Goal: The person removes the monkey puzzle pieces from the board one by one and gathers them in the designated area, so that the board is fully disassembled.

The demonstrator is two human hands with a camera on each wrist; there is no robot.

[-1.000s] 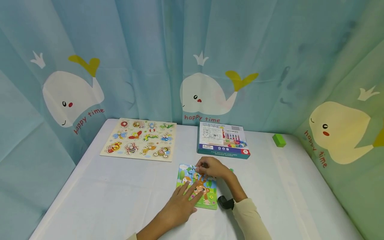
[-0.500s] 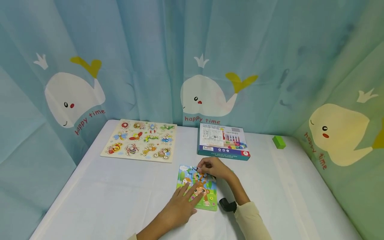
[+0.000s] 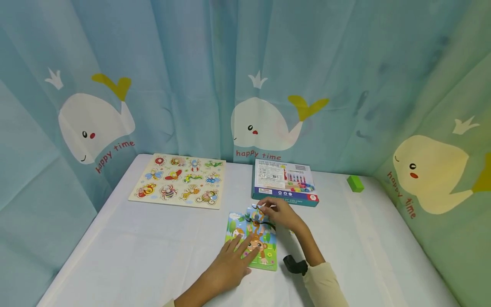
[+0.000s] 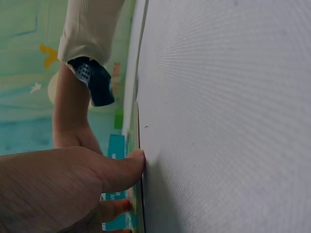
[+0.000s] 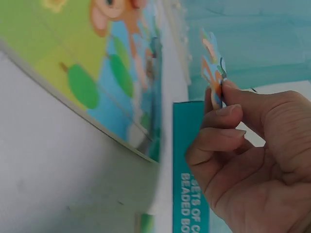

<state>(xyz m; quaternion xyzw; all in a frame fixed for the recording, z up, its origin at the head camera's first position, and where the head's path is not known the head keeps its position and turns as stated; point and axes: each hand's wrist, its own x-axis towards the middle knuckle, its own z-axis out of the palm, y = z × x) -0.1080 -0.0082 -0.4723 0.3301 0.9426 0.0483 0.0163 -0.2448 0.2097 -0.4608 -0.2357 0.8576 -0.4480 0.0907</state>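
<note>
A jigsaw puzzle board (image 3: 270,265) with a monkey picture lies on the white table in the head view. My left hand (image 3: 230,261) rests over its lower left part with fingers spread; in the left wrist view the thumb (image 4: 127,169) lies along the board's near edge. Above the board's far edge, my right hand (image 3: 283,213) pinches a puzzle piece (image 5: 212,73) between thumb and forefinger. The piece is thin, blue and orange, and held on edge in the right wrist view. The monkey's head and body show on the board between the hands.
A wooden insect puzzle board (image 3: 132,197) lies at the back left. Behind the right hand sits a flat teal-edged bead box (image 3: 284,181). Far right is a green block (image 3: 355,183). A small green piece (image 5: 146,223) lies near the puzzle. Whale-print curtains (image 3: 192,64) surround the table.
The right hand has lifted the puzzle piece off the board's top area and shifted slightly to the right. The left hand has stayed in place on the board.
</note>
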